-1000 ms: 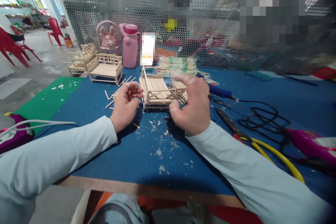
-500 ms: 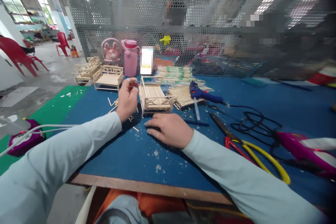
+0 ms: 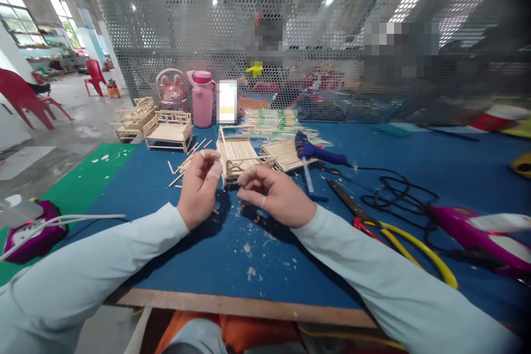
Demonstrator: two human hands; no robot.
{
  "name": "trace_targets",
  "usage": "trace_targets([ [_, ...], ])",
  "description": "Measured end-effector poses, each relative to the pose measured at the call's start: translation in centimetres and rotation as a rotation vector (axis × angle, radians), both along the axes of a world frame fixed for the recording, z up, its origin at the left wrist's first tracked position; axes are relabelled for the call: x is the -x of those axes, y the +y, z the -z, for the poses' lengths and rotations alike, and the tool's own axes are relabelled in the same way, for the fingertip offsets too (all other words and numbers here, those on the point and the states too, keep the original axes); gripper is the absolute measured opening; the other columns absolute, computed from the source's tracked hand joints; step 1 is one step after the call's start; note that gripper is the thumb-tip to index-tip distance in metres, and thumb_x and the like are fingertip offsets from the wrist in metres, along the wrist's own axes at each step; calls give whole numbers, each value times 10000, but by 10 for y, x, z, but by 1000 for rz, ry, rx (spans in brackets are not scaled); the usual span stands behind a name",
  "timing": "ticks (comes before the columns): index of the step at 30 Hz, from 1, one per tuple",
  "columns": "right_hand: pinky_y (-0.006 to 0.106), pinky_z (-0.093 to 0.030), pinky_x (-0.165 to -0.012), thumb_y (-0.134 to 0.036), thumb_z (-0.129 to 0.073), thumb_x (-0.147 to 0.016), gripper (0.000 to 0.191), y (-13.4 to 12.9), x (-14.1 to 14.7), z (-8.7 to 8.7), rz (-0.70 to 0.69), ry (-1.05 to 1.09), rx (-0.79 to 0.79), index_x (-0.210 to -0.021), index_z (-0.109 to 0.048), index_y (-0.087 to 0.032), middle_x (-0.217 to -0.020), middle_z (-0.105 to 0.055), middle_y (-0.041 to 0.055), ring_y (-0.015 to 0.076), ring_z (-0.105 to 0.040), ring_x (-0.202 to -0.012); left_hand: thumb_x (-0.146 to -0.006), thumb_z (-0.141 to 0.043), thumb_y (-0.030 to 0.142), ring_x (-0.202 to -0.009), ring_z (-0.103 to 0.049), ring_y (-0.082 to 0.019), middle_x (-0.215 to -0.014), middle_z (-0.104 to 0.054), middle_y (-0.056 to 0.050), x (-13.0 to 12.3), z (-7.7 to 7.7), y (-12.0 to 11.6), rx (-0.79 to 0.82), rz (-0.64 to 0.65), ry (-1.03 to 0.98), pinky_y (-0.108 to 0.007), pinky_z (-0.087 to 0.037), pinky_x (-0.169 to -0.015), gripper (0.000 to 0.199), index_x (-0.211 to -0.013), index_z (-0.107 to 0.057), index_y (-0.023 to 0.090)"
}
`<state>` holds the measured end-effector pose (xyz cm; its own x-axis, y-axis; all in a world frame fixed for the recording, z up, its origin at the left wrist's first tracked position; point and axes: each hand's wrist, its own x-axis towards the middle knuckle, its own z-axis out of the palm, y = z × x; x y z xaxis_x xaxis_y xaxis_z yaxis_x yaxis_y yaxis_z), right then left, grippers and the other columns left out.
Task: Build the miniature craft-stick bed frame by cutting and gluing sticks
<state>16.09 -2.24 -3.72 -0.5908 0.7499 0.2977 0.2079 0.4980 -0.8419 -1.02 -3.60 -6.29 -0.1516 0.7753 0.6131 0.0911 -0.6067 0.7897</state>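
My left hand [image 3: 200, 188] is raised over the blue mat, its thumb and fingertips brought together; whatever lies between them is too small to make out. Just in front of my right hand [image 3: 276, 194] stands a small bamboo bench [image 3: 238, 154] with a slatted seat and railings. My right hand has its thumb and fingers curved with a gap between them, and nothing shows in it. Loose bamboo sticks [image 3: 188, 163] lie beyond my left hand. A slatted bamboo panel [image 3: 284, 155] is right of the bench, beside a blue glue gun [image 3: 321, 152].
Two finished-looking bamboo benches [image 3: 168, 131] stand at the back left. Behind are a pink bottle [image 3: 202, 99], a lit phone [image 3: 227, 102] and bundled sticks [image 3: 271, 120]. Pliers or shears with yellow and red handles [image 3: 431, 254], black cable and a purple power strip [image 3: 481, 235] lie right.
My left hand has come nearer and lower, away from the sticks. My right hand has lifted off the mat and its fingers have curled. The view has shifted slightly.
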Motion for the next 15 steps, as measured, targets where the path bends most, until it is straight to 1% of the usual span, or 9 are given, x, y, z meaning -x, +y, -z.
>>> trace_targets([
  [2,254,-489,-575,-276,-656,-749,246,0,0,-2,-30,169,252,-865,-446,-223,-604,-598,-66,104,-591,-562,-884,-464,184,-695,-528,-110,-807,-561,2,-1,0,-11,-79,67,101,-241,-437,-634,96,-967,-507,206],
  [3,251,-494,-568,-300,-679,-735,296,-1,1,-3,-41,231,328,-876,-429,-228,-590,-604,-74,105,-602,-559,-878,-474,170,-727,-546,-117,-845,-584,-13,-1,0,-15,-122,100,171,-248,-447,-653,124,-991,-509,208],
  [4,243,-493,-558,-321,-702,-718,338,-1,1,-4,-42,281,369,-881,-420,-231,-582,-611,-79,104,-608,-555,-869,-488,158,-751,-559,-123,-878,-602,-26,-1,0,-19,-160,125,236,-256,-458,-671,156,-1015,-510,209],
  [6,221,-475,-528,-349,-738,-688,396,-2,2,-6,-32,358,396,-879,-413,-231,-568,-615,-87,93,-600,-529,-851,-530,156,-764,-580,-129,-904,-622,-41,-2,1,-23,-203,140,312,-265,-480,-686,199,-1043,-512,208],
  [9,207,-459,-508,-376,-760,-665,430,-2,4,-7,-13,401,394,-869,-413,-226,-554,-612,-97,74,-571,-487,-839,-590,188,-729,-600,-117,-864,-628,-29,-4,2,-22,-182,108,287,-247,-505,-662,194,-1019,-521,205],
  [12,205,-448,-494,-412,-778,-632,459,-3,7,-7,26,384,377,-852,-424,-219,-541,-599,-101,65,-540,-462,-831,-612,178,-717,-607,-98,-843,-635,-7,-6,2,-20,-168,98,268,-221,-510,-666,191,-1003,-535,206],
  [15,210,-430,-476,-478,-778,-610,482,-4,9,-7,59,342,355,-811,-423,-220,-532,-583,-94,74,-528,-463,-839,-592,157,-732,-605,-89,-847,-630,0,-7,1,-20,-137,113,244,-210,-507,-686,144,-968,-545,202],
])
